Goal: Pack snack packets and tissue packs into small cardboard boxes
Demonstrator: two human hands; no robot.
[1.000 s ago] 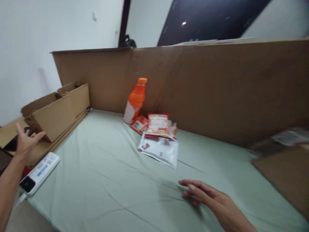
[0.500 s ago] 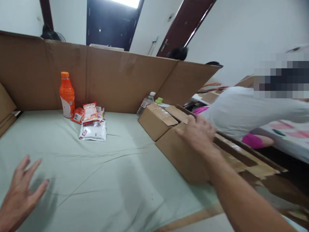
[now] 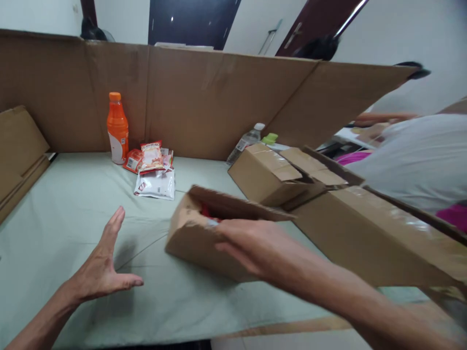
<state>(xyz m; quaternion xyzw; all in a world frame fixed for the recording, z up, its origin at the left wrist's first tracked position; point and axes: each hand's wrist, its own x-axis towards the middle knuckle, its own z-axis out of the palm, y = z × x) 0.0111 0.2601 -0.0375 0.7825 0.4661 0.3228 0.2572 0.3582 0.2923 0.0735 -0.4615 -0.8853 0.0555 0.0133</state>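
Observation:
My right hand (image 3: 251,245) grips the near edge of a small open cardboard box (image 3: 193,233) that rests on the pale green cloth (image 3: 73,194); something red shows inside it. My left hand (image 3: 104,265) hovers open just left of the box, fingers stretched, holding nothing. Behind the box lie a white snack packet (image 3: 156,183) and red snack packets (image 3: 150,156). An orange drink bottle (image 3: 117,127) stands upright by them.
A tall cardboard wall (image 3: 219,102) closes off the back. Larger cardboard boxes (image 3: 365,233) and a taped box (image 3: 264,172) crowd the right side, with a clear water bottle (image 3: 245,142) behind. Folded cardboard (image 3: 18,150) leans at the left. A person in white (image 3: 419,155) is at the far right.
My right hand has moved from the large boxes at the right and now holds a small open box brought onto the cloth. My left hand has risen towards it. The view shifted slightly.

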